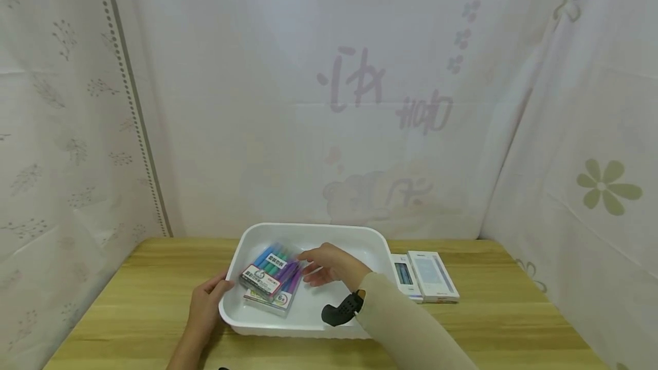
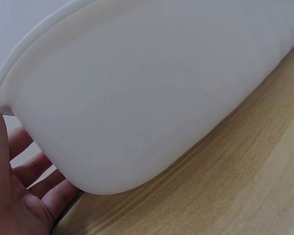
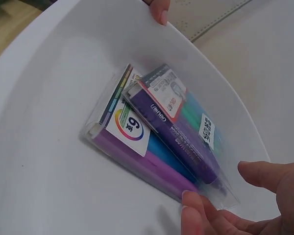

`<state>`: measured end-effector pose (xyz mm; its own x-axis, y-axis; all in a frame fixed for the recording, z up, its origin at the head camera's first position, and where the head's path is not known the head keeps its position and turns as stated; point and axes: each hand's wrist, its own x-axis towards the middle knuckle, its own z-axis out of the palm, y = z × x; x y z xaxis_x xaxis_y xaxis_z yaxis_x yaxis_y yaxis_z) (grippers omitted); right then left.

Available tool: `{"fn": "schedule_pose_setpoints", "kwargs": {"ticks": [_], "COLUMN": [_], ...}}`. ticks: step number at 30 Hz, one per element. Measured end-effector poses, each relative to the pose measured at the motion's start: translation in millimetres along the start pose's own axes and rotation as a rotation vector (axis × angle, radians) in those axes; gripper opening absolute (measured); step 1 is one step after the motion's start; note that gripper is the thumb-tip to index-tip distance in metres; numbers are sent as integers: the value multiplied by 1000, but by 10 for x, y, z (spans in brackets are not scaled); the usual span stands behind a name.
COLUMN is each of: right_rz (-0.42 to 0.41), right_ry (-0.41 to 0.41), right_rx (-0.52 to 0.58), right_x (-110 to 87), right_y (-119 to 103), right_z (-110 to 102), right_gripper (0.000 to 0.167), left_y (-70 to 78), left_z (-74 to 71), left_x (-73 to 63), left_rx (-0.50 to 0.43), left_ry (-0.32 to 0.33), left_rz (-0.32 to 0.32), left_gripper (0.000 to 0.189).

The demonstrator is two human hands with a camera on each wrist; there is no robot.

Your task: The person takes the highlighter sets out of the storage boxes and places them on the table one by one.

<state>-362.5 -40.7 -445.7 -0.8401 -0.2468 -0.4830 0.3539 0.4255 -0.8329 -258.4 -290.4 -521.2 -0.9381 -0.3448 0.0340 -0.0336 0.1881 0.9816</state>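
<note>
A white plastic bin [image 1: 334, 314] stands on the table. At its left side my left hand [image 1: 203, 304] holds the rim, thumb over the edge and fingers along the outer wall [image 2: 112, 98]. Inside lie two clear packs of coloured pens, partly overlapping. The upper pack [image 3: 179, 122] has blue, green and purple pens; the lower pack [image 3: 132, 152] carries a label with a 6. My right hand [image 1: 326, 262] reaches into the bin at the packs' far right end. Its thumb is spread away from the fingers, which are right at the pack ends.
Two flat white boxes stand against the bin's right side: a narrower box [image 1: 406, 276] with a window and a wider box [image 1: 433, 276]. A patterned curtain [image 1: 247, 130] hangs behind the wooden table [image 1: 133, 301].
</note>
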Motion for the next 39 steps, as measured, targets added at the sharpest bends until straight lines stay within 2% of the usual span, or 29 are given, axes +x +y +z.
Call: {"fn": "schedule_pose_setpoints", "kwargs": {"ticks": [6,10,15,22,29,39], "right_rz": [-8,-14,6,40,89,54], "right_ry": [-7,-41,-73,-77,-137,-75], "right_rx": [51,77,120,195,258,237], "right_x": [24,22,2,-7,-8,-18], "right_y": [-12,-39,-93,-142,-220,-228], "right_z": [33,82,163,244,299,360], "right_gripper": [50,47,50,57,62,67], "left_y": [-4,-5,0,12,3,7], "left_z": [10,8,8,26,16,21], "left_x": [4,-4,-13,-15,-8,-26], "left_rx": [-4,-12,-19,-49,-43,-51], "left_ry": [4,8,21,15,-3,-3], "left_rz": [6,7,9,16,23,16], "left_gripper": [47,47,46,46,48,47]}}
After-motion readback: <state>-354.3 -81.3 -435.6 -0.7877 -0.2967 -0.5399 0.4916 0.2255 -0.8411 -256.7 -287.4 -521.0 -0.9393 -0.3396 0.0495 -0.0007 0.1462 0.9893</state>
